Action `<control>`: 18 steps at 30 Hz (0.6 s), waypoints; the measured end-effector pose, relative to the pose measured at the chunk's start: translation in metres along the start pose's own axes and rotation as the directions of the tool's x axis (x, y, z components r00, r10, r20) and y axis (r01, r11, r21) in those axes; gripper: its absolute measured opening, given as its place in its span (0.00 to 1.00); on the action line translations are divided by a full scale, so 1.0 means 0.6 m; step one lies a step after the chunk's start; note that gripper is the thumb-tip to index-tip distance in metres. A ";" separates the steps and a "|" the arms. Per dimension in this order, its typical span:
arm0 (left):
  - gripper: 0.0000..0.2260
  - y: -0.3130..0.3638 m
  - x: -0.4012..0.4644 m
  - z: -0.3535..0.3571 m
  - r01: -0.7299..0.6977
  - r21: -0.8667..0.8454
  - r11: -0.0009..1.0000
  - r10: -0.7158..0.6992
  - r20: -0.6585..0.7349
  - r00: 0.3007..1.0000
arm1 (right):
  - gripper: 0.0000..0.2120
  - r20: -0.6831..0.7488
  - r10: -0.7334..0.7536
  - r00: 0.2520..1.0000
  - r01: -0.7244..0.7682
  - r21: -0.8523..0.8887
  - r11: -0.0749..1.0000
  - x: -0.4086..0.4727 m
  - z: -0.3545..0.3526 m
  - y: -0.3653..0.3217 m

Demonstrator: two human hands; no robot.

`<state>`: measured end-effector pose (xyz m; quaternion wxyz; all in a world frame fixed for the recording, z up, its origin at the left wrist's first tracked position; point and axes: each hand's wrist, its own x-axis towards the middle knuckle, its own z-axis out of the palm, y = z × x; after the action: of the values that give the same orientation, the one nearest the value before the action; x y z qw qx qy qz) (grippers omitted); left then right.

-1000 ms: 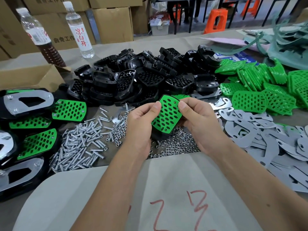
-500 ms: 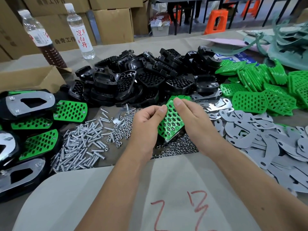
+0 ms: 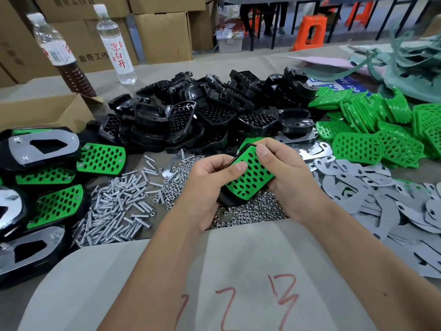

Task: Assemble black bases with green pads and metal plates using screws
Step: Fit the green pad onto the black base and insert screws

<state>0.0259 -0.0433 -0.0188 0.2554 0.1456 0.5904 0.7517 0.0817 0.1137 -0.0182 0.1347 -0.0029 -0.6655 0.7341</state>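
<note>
- While both hands work at mid-table, stock is laid out in reach by kind, left to right.
- Far left: finished assemblies (image 3: 40, 163), black with green pads and metal plates on top, stacked aside, probably to keep done work out of the loose parts.
- Cardboard box (image 3: 43, 113) behind them, flaps open; contents hidden from this angle.
- Two bottles (image 3: 114, 44) stand behind it: one clear, one with a little dark liquid at the bottom.
- Loose screws (image 3: 117, 209) heaped just left of the hands; nuts (image 3: 248, 213) piled under and around them, likely kept close for the fastening step.
- Left hand (image 3: 205, 187): fingers curled on the near-left edge of the black base (image 3: 230, 201), thumb pressing the green pad (image 3: 250, 177).
- Pad lies on the base, tilted, held above the nuts; whether fully seated I cannot tell.
- Right hand (image 3: 284, 173): curled round the right side, thumb pressing the pad's top edge. My read: seating the pad before a plate goes on.
- Behind: pile of black bases (image 3: 210, 111).
- Right: green pads (image 3: 372, 130) in stacks; metal plates (image 3: 386, 199) spread flat.
</note>
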 end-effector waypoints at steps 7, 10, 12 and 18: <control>0.09 -0.006 0.000 0.010 -0.096 0.000 0.995 0.095 -0.051 0.994 | 0.11 0.019 -0.011 1.000 0.011 -0.006 1.000 -0.005 0.002 0.000; 0.08 -0.003 0.000 0.006 -0.096 -0.037 0.995 0.095 -0.030 0.995 | 0.10 0.039 0.000 0.999 0.001 -0.014 1.000 -0.005 0.006 0.000; 0.07 -0.001 0.000 0.004 -0.084 -0.051 0.995 0.084 -0.009 0.996 | 0.10 0.029 0.020 0.999 -0.021 0.036 0.999 -0.005 0.005 -0.002; 0.07 -0.001 0.002 0.004 -0.071 -0.074 0.995 0.067 -0.064 0.996 | 0.11 -0.016 0.013 1.000 -0.012 0.083 0.996 -0.004 0.003 -0.002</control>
<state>0.0264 -0.0408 -0.0191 0.2164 0.1328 0.5636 0.7861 0.0837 0.1115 -0.0169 0.1355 -0.0074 -0.6332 0.7620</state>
